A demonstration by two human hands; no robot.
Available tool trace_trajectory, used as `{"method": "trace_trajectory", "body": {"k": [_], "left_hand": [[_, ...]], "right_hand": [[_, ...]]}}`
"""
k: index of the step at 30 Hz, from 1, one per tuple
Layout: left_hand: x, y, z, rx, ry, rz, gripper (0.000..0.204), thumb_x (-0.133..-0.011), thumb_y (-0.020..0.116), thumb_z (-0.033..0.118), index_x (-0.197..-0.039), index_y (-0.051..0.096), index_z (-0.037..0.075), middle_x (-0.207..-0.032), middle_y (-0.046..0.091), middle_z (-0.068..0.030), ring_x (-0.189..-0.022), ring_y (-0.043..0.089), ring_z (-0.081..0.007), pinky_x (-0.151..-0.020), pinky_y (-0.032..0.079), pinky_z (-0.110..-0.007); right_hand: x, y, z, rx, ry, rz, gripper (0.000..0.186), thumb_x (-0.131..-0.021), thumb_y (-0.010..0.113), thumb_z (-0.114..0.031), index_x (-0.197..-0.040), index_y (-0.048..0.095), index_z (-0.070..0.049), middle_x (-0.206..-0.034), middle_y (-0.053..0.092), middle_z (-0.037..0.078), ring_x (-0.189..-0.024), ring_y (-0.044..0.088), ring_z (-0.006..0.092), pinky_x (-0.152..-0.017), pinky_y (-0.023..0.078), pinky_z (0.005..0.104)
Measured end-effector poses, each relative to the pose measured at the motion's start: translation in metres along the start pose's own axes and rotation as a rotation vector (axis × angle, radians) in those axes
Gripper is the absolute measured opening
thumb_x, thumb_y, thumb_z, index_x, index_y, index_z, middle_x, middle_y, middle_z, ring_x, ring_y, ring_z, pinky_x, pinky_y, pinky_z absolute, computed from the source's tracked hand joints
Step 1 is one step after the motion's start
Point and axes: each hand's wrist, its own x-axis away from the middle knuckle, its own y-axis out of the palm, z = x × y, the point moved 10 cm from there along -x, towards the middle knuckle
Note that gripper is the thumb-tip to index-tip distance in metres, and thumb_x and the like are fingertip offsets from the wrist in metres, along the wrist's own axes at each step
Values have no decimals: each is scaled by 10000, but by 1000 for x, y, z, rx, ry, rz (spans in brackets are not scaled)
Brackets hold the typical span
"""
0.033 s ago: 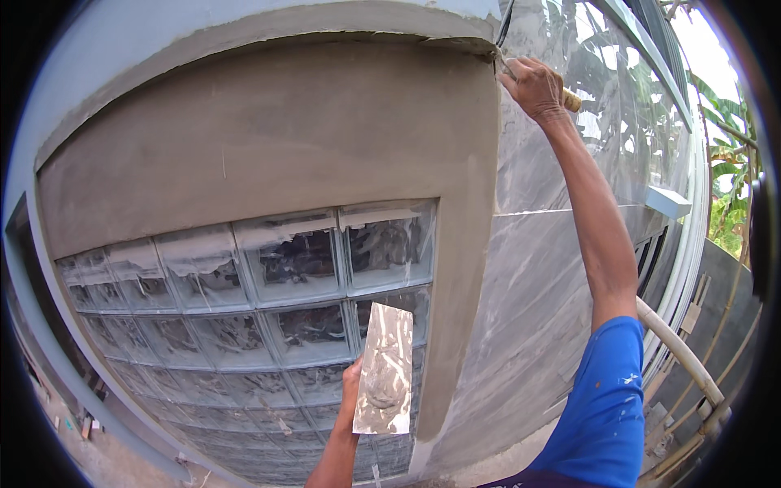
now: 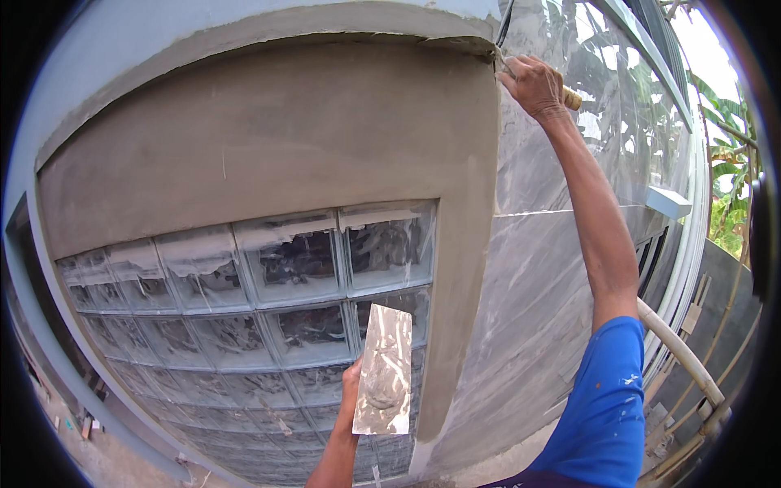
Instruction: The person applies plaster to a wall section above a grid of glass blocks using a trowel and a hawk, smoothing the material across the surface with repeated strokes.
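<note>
My right hand (image 2: pixel 533 85) is raised to the top right corner of a freshly plastered grey wall (image 2: pixel 268 138). It grips a small tool by its wooden handle (image 2: pixel 572 98), and the tool's working end is hidden against the corner edge. Low down, my left hand (image 2: pixel 351 382) holds a flat rectangular steel trowel (image 2: pixel 384 370) upright, its face smeared with wet mortar. The trowel is in front of a glass block window (image 2: pixel 293 260) set in the plastered wall.
A grey marbled tile wall (image 2: pixel 537 309) runs off to the right of the plastered corner. A white pipe (image 2: pixel 683 358) slants down at the lower right, with green plants (image 2: pixel 728 187) beyond it. Debris lies on the ground at lower left (image 2: pixel 81 427).
</note>
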Motion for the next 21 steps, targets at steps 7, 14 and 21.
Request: {"method": "trace_trajectory", "body": {"k": [7, 14, 21], "left_hand": [[-6, -16, -13, 76, -37, 8, 271, -946, 447, 131, -1159, 564, 10, -951, 633, -47, -770, 626, -119, -660, 547, -261], [-2, -14, -7, 99, -46, 30, 279, -954, 437, 169, -1119, 564, -18, -929, 636, -67, -748, 638, -134, -641, 557, -274], [-7, -11, -20, 390, -160, -22, 328, -931, 406, 212, -1102, 549, -29, -939, 632, -138, -759, 660, -239, -651, 573, -357]], "right_hand": [[-17, -8, 20, 45, 37, -149, 231, -775, 620, -302, -825, 641, -77, -804, 657, 124, -784, 645, 305, -715, 517, 423], [-6, -25, 31, 163, 55, -209, 184, -757, 591, -220, -800, 645, -50, -811, 652, 156, -799, 643, 330, -728, 516, 425], [41, -87, 23, 31, 102, -178, 194, -779, 621, -212, -826, 648, -26, -712, 629, 136, -686, 635, 285, -681, 489, 392]]}}
